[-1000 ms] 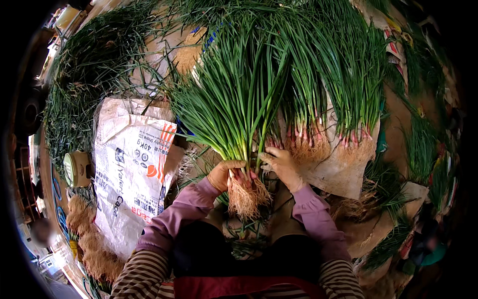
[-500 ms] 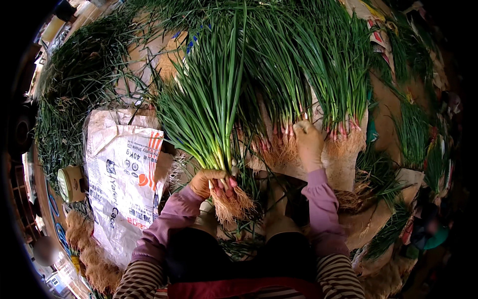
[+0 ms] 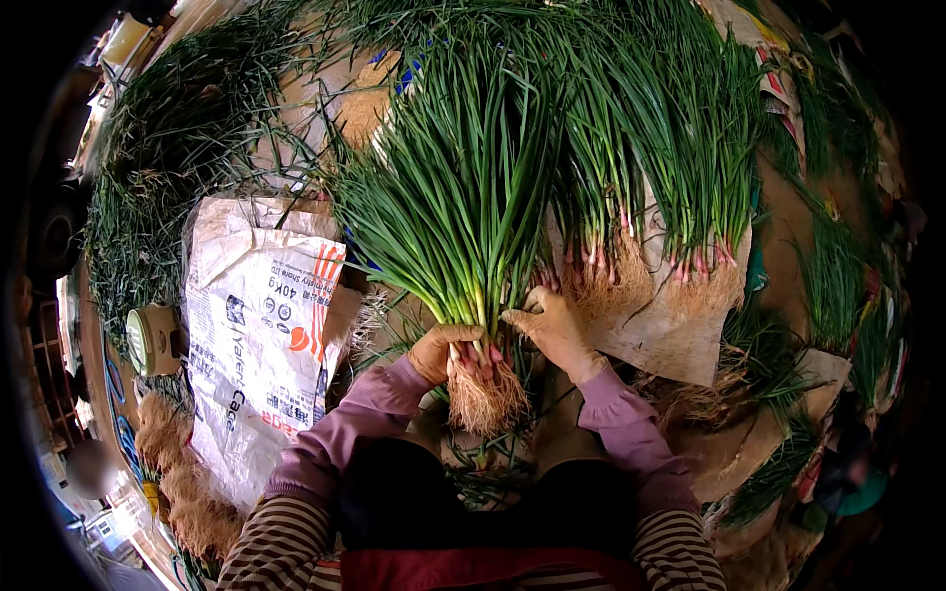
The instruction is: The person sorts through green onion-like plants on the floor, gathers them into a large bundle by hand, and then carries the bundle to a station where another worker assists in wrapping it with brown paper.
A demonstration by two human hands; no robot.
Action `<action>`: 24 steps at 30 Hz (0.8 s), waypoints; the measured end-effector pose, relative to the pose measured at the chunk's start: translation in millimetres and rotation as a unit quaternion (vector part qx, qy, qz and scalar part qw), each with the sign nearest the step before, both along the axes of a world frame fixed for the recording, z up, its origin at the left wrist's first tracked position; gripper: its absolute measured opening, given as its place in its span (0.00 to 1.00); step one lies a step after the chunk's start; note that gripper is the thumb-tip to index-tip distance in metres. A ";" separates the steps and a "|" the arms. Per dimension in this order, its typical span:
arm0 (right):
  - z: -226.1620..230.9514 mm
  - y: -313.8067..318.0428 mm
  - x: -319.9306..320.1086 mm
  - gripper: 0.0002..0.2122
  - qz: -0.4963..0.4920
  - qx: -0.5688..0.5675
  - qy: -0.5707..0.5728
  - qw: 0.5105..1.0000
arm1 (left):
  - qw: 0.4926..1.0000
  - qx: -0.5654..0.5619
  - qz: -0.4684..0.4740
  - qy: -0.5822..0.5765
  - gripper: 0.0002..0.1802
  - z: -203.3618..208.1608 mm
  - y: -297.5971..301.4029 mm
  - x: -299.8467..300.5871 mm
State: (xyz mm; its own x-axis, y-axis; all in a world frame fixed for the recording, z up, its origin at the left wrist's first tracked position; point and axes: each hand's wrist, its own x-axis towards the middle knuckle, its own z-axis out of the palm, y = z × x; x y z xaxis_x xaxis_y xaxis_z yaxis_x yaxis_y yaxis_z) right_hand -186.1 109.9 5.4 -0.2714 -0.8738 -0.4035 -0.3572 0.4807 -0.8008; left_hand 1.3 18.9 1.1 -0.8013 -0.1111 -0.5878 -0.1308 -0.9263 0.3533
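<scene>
The whole upper part of the view was filled by a wide spread of green onions [image 3: 680,148], laid in rows with their leaves fanned away from the person and their pinkish bulbs and tan roots turned toward the person. Loose leaves [image 3: 168,187] were heaped in a darker pile at the far left. A large printed white sack [image 3: 256,335] was spread flat at the left, just beside the person's left arm, and pieces of brown cardboard [image 3: 680,335] were seen under the laid-out rows at the right. A heap of straw-coloured root trimmings [image 3: 187,492] was piled near the lower left edge of the sack. A small round pale object [image 3: 148,340] was seen just left of the sack; what it was could not be told.

At the centre, a thick bunch of green onions [image 3: 453,207] was held upright-leaning, its leaves fanned up and leftward and its roots [image 3: 485,394] hung down toward the person's lap. The bunch was gripped by the left hand [image 3: 443,350], whose fingers were closed around the stalks just above the roots. The right hand [image 3: 552,330] was set against the right side of the same bunch at bulb height, touching it, with its fingers curled toward the stalks; whether they were fully clamped on anything could not be told. Purple sleeves [image 3: 631,433] over striped cuffs were worn on both forearms.
</scene>
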 end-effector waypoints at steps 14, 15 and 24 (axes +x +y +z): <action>-41.7 34.0 -30.5 0.14 0.074 -0.074 0.286 0.953 | 0.986 0.003 0.092 0.139 0.22 -1.9 -5.7 17.6; -30.4 27.3 -43.2 0.16 0.144 0.055 0.261 0.953 | 0.980 0.000 0.118 0.162 0.22 15.4 -5.6 11.1; -3.2 0.7 -62.9 0.10 0.011 0.050 0.389 0.920 | 0.999 -0.045 0.020 0.006 0.18 3.8 -4.9 4.9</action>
